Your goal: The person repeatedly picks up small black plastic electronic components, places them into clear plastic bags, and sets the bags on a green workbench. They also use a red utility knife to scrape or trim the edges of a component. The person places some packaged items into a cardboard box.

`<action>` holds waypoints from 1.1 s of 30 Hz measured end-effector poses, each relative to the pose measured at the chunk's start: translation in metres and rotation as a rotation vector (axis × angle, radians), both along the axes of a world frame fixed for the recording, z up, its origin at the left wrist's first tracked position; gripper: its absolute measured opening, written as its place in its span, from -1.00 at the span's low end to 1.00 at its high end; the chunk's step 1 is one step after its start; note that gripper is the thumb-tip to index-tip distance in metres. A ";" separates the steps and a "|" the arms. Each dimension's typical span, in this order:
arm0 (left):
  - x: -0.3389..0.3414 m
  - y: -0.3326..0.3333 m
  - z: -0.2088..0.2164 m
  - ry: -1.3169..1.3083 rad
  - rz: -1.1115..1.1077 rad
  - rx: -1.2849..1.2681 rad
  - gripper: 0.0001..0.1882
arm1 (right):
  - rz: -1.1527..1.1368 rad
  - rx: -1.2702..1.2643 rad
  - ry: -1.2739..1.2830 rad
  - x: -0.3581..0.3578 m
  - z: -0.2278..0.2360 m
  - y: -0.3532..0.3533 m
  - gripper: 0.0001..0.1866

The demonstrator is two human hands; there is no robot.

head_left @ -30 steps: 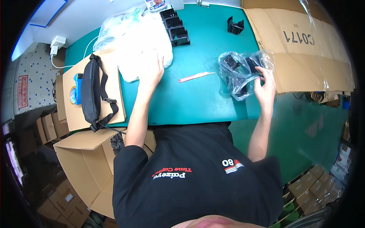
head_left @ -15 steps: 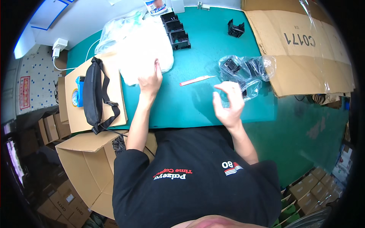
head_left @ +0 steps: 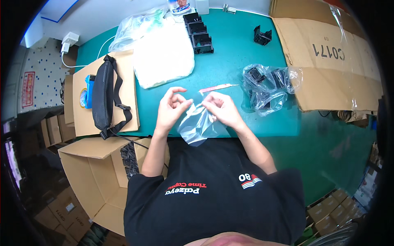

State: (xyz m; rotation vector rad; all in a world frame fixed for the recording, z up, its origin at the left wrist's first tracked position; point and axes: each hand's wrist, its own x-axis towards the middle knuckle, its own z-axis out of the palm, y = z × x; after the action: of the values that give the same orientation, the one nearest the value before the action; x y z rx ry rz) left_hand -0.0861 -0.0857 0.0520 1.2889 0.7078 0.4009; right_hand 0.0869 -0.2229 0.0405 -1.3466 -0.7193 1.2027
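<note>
As both hands (head_left: 167, 114) (head_left: 225, 110) pinch it, a clear bag (head_left: 198, 128) hangs.

- The left forearm (head_left: 154, 153) is held nearly upright in view, leaned slightly inward.
- The right forearm (head_left: 257, 148) is slanted up and inward.
- The left hand (head_left: 169, 111) is turned toward the right, its index finger extended above, its other fingers curled near the thumb.
- The right hand (head_left: 223, 110) is angled leftward, its fingers bent and its thumb and fingertips drawn together in a pinch.
- Both hands are held near each other, not touching.
</note>
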 end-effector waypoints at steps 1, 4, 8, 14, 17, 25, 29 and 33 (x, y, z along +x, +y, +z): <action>-0.007 0.003 -0.009 -0.037 -0.022 -0.123 -0.56 | -0.053 0.010 0.035 0.003 -0.003 -0.001 -0.86; -0.017 -0.009 -0.016 -0.094 -0.055 -0.440 -0.59 | -0.162 0.017 0.070 0.005 -0.007 -0.001 -0.87; -0.025 -0.019 -0.042 -0.159 0.028 -0.460 -0.82 | -0.167 -0.063 0.029 0.008 -0.019 -0.002 -0.86; -0.005 -0.032 -0.010 -0.053 0.182 -0.091 -0.67 | -0.535 0.065 -0.971 0.010 -0.025 0.005 -0.74; 0.007 -0.038 -0.010 -0.005 0.236 0.120 -0.62 | -0.346 0.075 -0.724 -0.012 0.000 -0.001 -0.62; 0.025 -0.029 -0.003 -0.230 -0.024 -0.464 -0.69 | 0.177 0.061 0.258 -0.010 -0.008 -0.007 -0.82; 0.013 -0.014 0.004 -0.002 -0.128 -0.087 -0.70 | -0.146 0.048 -0.161 0.011 -0.009 -0.018 -0.91; 0.026 -0.037 0.007 0.242 -0.056 0.459 -0.72 | -0.272 0.063 -0.251 -0.003 0.004 -0.011 -0.77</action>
State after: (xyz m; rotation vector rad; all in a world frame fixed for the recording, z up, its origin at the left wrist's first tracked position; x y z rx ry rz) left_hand -0.0604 -0.1229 0.0593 1.8095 0.8084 0.3773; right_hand 0.0834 -0.2343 0.0446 -1.5043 -0.7160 0.7981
